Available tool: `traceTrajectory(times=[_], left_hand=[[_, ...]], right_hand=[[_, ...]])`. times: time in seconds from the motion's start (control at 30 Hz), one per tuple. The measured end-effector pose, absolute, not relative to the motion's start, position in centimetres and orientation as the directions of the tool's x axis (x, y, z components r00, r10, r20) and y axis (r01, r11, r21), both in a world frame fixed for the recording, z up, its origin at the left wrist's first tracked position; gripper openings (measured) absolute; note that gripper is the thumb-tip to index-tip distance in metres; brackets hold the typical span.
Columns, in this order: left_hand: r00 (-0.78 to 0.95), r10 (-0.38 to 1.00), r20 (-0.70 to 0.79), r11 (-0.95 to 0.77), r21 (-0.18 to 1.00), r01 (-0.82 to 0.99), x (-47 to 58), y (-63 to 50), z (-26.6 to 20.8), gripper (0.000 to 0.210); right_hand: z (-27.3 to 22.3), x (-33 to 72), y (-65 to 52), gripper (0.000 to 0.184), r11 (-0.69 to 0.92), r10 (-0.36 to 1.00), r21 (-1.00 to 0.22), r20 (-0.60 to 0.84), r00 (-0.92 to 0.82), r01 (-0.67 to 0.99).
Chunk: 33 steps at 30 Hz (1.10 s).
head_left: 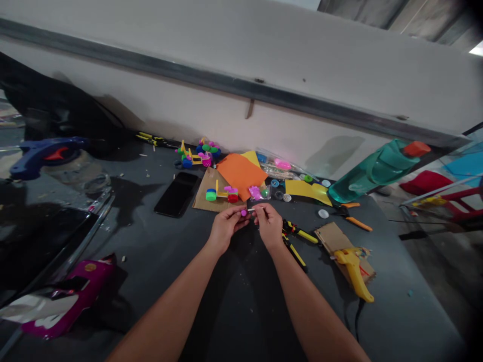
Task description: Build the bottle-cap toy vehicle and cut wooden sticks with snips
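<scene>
Since the purple cap (243, 213) looks light and stiff, its rim should suit my left hand (223, 227), which pinches it at the near side of the cardboard (206, 202); my right hand (270, 226) pinches the white stick (251, 209), probably easy to snap.

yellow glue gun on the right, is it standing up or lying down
Lying down: the yellow glue gun rests on its side across a piece of cardboard, its handle reaching past the cardboard's edge.
</scene>
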<state>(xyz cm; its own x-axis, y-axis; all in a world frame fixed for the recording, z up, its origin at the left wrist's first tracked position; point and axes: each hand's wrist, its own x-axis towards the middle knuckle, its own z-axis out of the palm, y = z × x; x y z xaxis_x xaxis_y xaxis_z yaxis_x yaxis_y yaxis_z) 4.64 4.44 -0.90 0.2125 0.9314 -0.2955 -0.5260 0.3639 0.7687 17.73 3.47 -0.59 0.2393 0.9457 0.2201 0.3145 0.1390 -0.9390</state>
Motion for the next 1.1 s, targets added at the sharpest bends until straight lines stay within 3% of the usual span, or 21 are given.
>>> traceTrajectory(times=[0.13,0.33,1.1], left_hand=[[0.203,0.937,-0.284,0.348,0.767,-0.538,4.72,4.49,-1.24,0.018],[0.189,0.938,-0.289,0.345,0.771,-0.535,4.75,4.57,-1.35,0.020],[0.182,0.928,-0.326,0.372,0.762,-0.531,4.86,4.54,-1.31,0.021]], right_hand=[[-0.51,17.79,3.15,0.022,0.245,0.905,-0.765,0.401,0.143,0.596],[-0.20,17.78,3.02,0.020,0.339,0.856,-0.601,0.517,0.028,0.724],[-0.08,17.58,2.92,0.023,0.322,0.876,-0.550,0.482,-0.021,0.771]])
